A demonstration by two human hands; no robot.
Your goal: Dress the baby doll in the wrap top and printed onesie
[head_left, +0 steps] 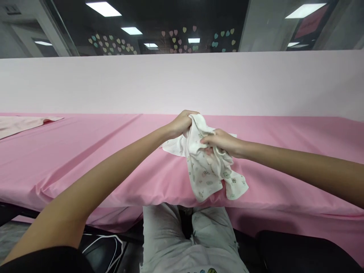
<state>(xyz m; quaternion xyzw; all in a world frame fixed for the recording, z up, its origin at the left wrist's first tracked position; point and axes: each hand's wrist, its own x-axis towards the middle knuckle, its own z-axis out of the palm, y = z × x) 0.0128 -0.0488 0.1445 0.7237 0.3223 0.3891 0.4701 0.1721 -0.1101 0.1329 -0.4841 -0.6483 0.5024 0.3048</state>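
A small white garment (209,172) with a pale printed pattern hangs bunched above the pink table (85,151). My left hand (182,123) is closed on its upper edge, near the middle of the view. My right hand (220,142) pinches a fold of the same garment just to the right and a little lower. The lower part of the cloth droops past the table's front edge. One corner of it rests on the pink cover behind my hands.
A pale pink cloth (22,123) lies flat at the table's far left. A light pink partition (182,81) runs along the back of the table. My lap in grey trousers (187,239) shows below the front edge, with dark seats on either side.
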